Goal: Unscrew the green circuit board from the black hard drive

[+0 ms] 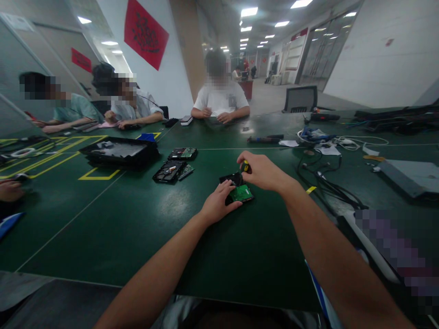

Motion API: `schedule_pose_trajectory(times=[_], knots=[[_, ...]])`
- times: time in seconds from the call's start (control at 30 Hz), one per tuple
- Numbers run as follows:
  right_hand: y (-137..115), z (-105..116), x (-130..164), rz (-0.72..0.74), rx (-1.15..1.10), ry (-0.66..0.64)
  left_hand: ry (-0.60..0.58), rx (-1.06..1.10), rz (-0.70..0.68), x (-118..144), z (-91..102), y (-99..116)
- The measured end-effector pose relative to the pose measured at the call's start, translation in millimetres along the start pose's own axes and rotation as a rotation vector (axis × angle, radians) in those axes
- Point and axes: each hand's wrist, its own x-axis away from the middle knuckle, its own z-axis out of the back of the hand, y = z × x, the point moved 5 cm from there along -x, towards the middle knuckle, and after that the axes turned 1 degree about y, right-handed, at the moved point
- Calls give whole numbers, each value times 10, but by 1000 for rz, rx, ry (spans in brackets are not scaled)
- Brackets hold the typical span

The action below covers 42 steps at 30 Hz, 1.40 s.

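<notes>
A hard drive with a green circuit board [242,193] lies board side up on the green table, just ahead of me. My left hand [219,201] grips its near left side, thumb at the front edge and fingers over the black casing; the hand covers that part of the drive. Above the far right end, my right hand [262,170] is closed around a screwdriver [246,167] with a yellow and black handle, held upright. The screwdriver's tip is too small to make out against the dark casing.
Left of the drive lie another hard drive [182,153], a black drive casing [168,171] and a loose circuit board [186,172]. A black tray [120,153] stands farther left. Cables [329,183] and a grey metal box [411,176] are at right. Several people sit around the table.
</notes>
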Motion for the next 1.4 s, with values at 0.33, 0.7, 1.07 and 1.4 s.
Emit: schedule_pose_trajectory(times=[0.33,0.7,1.07,1.4], knots=[[-55,32,-48,39,-26,36,14,-10,-24,7,16,23],[-61,86,-5,-65,-271,-52,18,-6,-18,7,23,34],[-73,92,-96,-82,-265,-77,11,5,3,10,29,24],[22,72,-251,-129,-253,-89,11,11,5,14,17,19]])
